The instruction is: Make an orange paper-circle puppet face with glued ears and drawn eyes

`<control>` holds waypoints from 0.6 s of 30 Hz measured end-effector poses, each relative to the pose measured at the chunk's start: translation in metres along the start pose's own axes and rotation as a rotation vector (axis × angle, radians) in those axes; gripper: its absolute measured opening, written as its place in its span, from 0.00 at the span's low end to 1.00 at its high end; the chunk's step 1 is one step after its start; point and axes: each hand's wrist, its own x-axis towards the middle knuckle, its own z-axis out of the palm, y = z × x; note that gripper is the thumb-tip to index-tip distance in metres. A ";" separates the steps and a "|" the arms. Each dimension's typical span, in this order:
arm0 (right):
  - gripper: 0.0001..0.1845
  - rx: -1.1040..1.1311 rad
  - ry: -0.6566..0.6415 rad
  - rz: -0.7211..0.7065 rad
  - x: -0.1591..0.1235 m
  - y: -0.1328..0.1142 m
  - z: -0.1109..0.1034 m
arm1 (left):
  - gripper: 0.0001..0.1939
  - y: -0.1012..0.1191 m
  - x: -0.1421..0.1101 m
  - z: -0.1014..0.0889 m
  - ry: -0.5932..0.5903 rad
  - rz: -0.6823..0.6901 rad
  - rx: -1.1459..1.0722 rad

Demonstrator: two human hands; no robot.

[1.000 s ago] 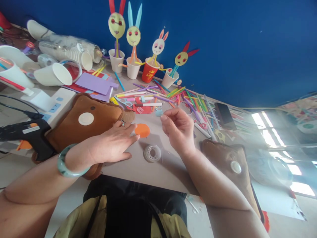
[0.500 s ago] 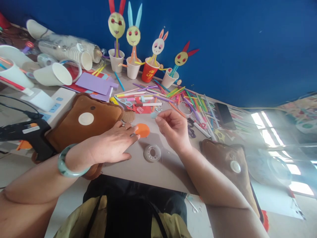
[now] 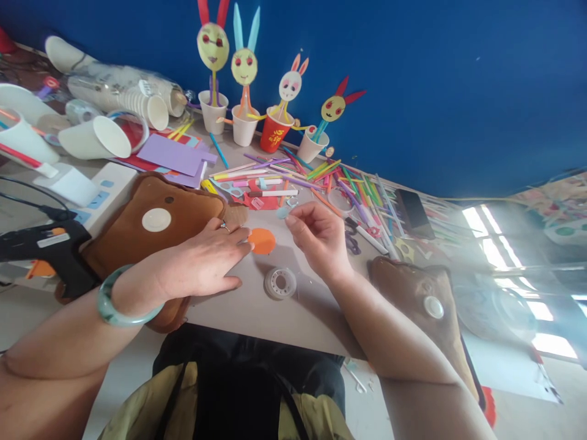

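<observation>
L hand (image 3: 206,260) flat, fingertips on orange disc (image 3: 262,241) — R hand (image 3: 318,241) just beside, pinching small blue piece (image 3: 283,212); tape roll (image 3: 280,283) near both.

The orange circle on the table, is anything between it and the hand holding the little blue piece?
Nothing visible. The right hand pinches the little blue piece just above and to the right of the orange circle, with only bare table between. The left hand touches the circle's other edge.

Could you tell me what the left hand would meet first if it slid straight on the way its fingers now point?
Most likely the orange paper circle: the left hand lies flat on the table with its fingertips just short of, or at, the circle's near edge.
</observation>
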 end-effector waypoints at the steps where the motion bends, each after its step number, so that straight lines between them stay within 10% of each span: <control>1: 0.18 -0.003 -0.003 0.007 0.000 0.000 0.000 | 0.16 0.000 0.000 0.000 0.001 0.005 0.003; 18: 0.08 -0.184 -0.339 0.301 0.019 0.033 0.017 | 0.14 0.005 0.003 0.003 0.013 -0.007 0.126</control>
